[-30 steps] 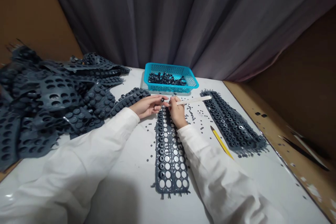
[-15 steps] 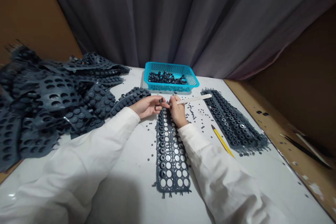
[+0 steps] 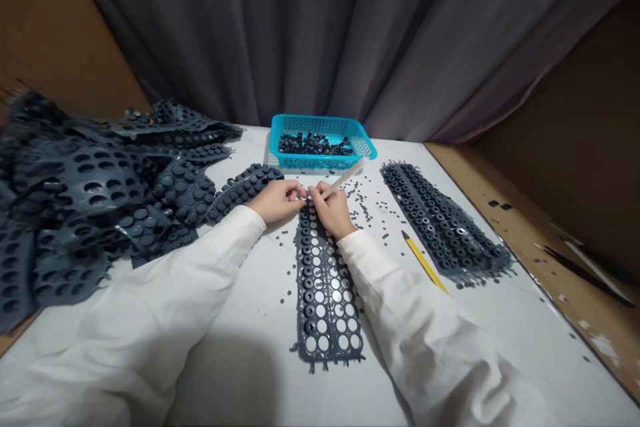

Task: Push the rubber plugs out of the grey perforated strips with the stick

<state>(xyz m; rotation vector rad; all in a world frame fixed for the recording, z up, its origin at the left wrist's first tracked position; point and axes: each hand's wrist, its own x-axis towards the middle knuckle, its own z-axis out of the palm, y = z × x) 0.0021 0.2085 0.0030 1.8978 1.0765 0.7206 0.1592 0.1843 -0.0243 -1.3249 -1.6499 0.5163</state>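
Drawing nearly together, the left hand [image 3: 275, 200] and the right hand [image 3: 334, 212] met at the far end of the dark studded strip [image 3: 327, 280], which ran from them toward six o'clock on the white tabletop [image 3: 225, 320]. Half a second earlier a small dark piece had shown between the left fingers; now it was out of sight, and the left thumb and forefinger looked curled close, though whether they gripped anything I could not tell. The right thumb and fingers were clamped on a white stick [image 3: 350, 177], held pen-fashion, and its free end had swung from almost three o'clock to about two, so it slanted toward the turquoise basket [image 3: 320, 161] at twelve. To my eye, that steeper stick and the narrowed gap meant close work at the fingertips, with the piece either hidden by them or let go. Dark rings [image 3: 309, 295] sat along most of the strip's left edge, while many holes beside them showed white. Around the hands, the basket bore a layer of small dark pieces [image 3: 313, 145], a heap of studded sheets [image 3: 105, 180] spread at nine, dark specks [image 3: 365, 207] were scattered at three, and a second strip [image 3: 440, 227] and a yellow tool [image 3: 423, 260] lay toward four.
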